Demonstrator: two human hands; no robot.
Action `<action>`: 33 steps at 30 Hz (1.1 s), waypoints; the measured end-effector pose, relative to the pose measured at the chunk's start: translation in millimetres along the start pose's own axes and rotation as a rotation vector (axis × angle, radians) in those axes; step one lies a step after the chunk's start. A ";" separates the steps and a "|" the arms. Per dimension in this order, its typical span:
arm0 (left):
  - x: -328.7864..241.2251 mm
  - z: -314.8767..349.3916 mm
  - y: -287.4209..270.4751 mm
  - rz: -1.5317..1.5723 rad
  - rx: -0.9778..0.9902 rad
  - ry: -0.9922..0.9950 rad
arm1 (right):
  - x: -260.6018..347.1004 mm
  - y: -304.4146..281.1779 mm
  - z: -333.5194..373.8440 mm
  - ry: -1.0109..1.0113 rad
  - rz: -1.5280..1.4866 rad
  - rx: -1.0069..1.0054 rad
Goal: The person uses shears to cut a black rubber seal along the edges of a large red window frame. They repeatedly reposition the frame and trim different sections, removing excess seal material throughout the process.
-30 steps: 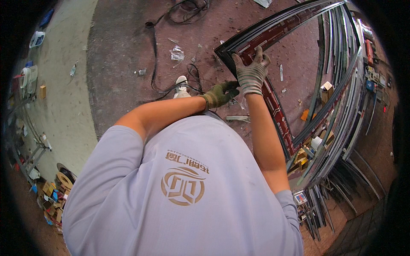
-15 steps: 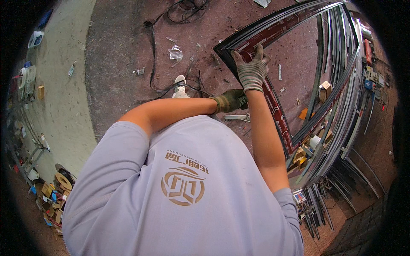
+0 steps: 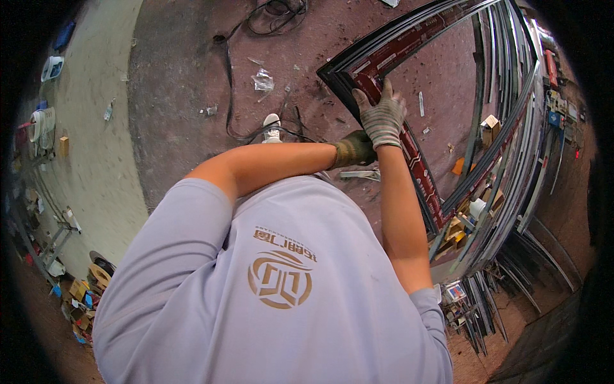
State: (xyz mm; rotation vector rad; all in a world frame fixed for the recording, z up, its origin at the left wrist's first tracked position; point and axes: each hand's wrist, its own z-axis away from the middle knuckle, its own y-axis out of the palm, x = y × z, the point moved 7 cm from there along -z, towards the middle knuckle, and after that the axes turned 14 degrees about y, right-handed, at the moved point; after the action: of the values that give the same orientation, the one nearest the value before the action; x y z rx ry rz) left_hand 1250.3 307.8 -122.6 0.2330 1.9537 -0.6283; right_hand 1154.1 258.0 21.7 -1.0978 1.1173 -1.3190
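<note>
A large dark window frame [image 3: 422, 174] with red protective film stands tilted at the right, one corner toward the upper middle. My right hand [image 3: 384, 118], in a striped grey knit glove, grips its near bar just below that corner, with thumb and forefinger lying along the red film. My left hand [image 3: 355, 150], in a dark green glove, reaches across my body to the outer edge of the same bar, close under my right wrist. It looks closed there; its fingertips are hidden.
Long metal profiles [image 3: 521, 153] are stacked at the right, with small boxes [image 3: 490, 128] among them. A black cable or hose [image 3: 229, 83] trails over the reddish floor. Plastic scraps [image 3: 262, 80] lie about. Cartons and clutter [image 3: 80, 294] sit at the lower left.
My right hand has slid slightly down the bar, its raised fingers now closer to the frame. My left hand has shifted a little right, nearer the right wrist.
</note>
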 end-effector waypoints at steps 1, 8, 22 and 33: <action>-3.9 -2.3 -6.4 0.298 -0.171 0.042 | 0.1 0.4 -1.3 0.008 0.001 0.020; -38.3 19.5 -6.3 0.365 -0.101 -0.200 | 1.8 -2.3 -2.7 0.014 0.014 -0.012; -67.5 38.9 38.5 0.582 0.434 -0.467 | -20.1 -3.7 -2.6 -0.023 0.063 0.088; -64.0 7.6 64.6 0.592 0.527 -0.289 | -14.4 0.4 0.3 -0.028 0.088 0.027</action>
State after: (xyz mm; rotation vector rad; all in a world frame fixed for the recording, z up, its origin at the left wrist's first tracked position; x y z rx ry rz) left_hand 1312.9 365.5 -89.6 0.9524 1.3153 -0.7148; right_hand 1155.1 272.4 21.1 -1.0328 1.1125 -1.2429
